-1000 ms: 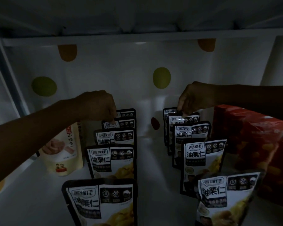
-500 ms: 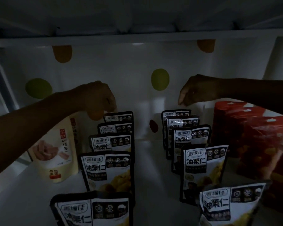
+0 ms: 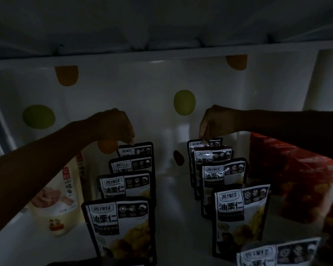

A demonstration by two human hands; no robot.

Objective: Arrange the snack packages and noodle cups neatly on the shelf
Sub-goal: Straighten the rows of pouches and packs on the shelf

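Note:
Two rows of black-and-white snack packages stand upright on the white shelf [image 3: 178, 212], running front to back. The left row [image 3: 119, 225] ends at a rear package [image 3: 142, 150]; my left hand [image 3: 112, 127] hangs over it with curled fingers pinching its top left corner. The right row [image 3: 240, 212] ends at a rear package [image 3: 212, 143]; my right hand [image 3: 217, 121] pinches its top edge. The lighting is very dim. No noodle cups are visible.
A cream pouch [image 3: 63, 200] stands left of the left row, partly behind my forearm. Large red packages [image 3: 300, 181] fill the right side. A dotted white back panel [image 3: 184, 102] closes the rear, and the upper shelf [image 3: 161, 52] sits low overhead.
Half a second ago both hands hovered just above the rear packages; now they have come down onto the top edges. The view has shifted slightly closer.

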